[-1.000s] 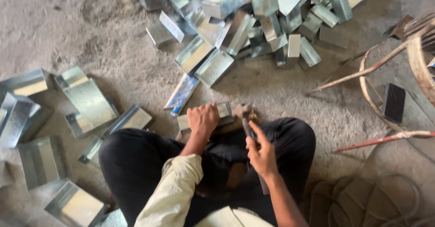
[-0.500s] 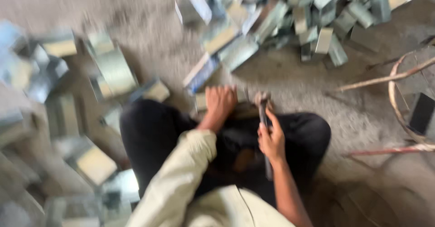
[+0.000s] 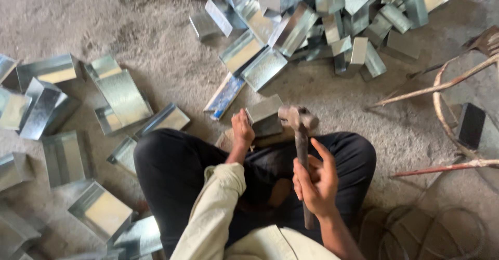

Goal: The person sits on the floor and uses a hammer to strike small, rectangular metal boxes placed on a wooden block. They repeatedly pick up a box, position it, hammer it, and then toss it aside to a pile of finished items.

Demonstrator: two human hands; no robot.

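Your left hand (image 3: 242, 128) was clamped on the near edge of a folded piece of sheet metal (image 3: 265, 115), fingers curled over it, pinning it to what looked like a low wooden block between your knees; only a strip of that block showed, so I cannot be sure of it. Pressing from the side kept your fingers away from the spot under the hammer head. Your right hand (image 3: 315, 179) was wrapped around the handle of a hammer (image 3: 300, 135), gripping it about halfway down, with the index finger lifted off the shaft. That grip probably gave you short, controlled taps rather than full swings. The hammer head stood just beside the right edge of the metal piece; I could not tell whether it touched.

You sat cross-legged in dark trousers (image 3: 171, 164) on the gritty floor (image 3: 156, 42), with the work right in front of your shins where both arms could reach it without stretching.

Metal pieces lay in two groups: a heaped pile (image 3: 322, 16) ahead of you, and looser, flatter trays (image 3: 122, 96) spread out to your left, well apart from that pile. A bent rusty rod frame (image 3: 442, 86) and a coil of cable (image 3: 431, 234) lay to your right, clear of your swing.
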